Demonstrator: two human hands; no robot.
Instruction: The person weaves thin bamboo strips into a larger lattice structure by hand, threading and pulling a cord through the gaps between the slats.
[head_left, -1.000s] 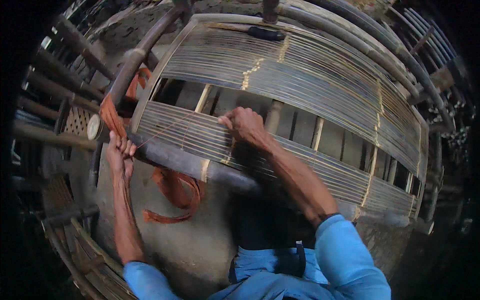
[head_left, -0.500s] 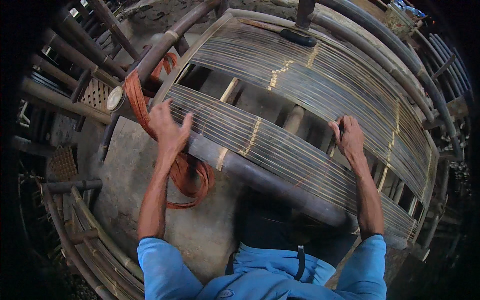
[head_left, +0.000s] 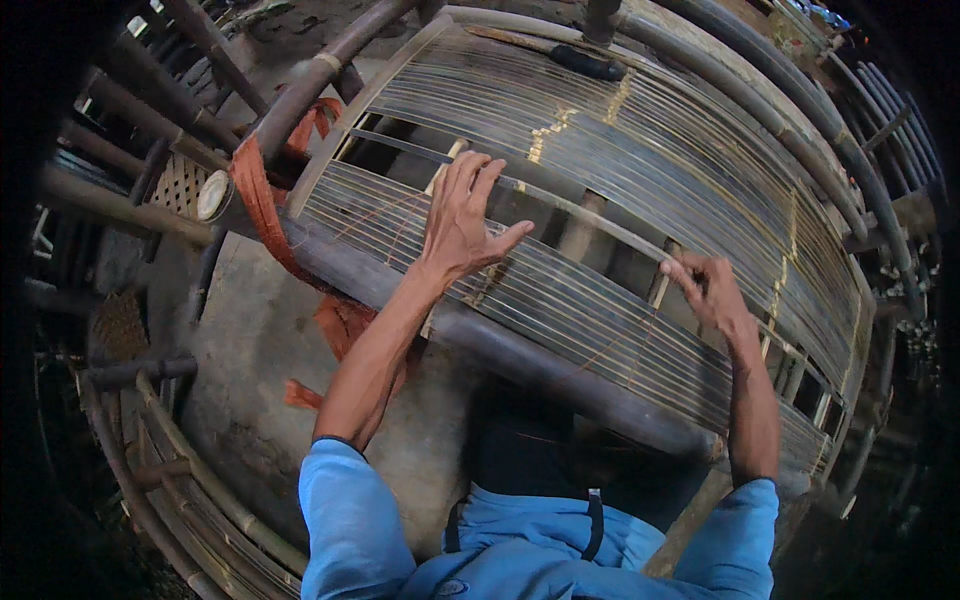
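Observation:
A thin bamboo strip spans the gap in a slatted bamboo bench top, slightly bowed upward. My right hand has its thumb and fingers closed on the strip toward its right part. Over the strip's left part is my left hand, open, fingers stretched and thumb spread; whether its fingertips touch the strip I cannot tell. Beneath that hand lies the near band of narrow slats, with thin reddish strands across it. Pale crosspieces show through the gap.
A knife with a dark handle lies on the far slats. Orange-red ribbon hangs over the left side of the frame. A thick bamboo pole forms the near edge. Further left are a round white-topped container and bamboo framework.
My left hand has moved right, from the bench's left end to over the gap. The bamboo strip now shows bowed across the gap. The hanging ribbon has shifted; my right hand stays nearly in place.

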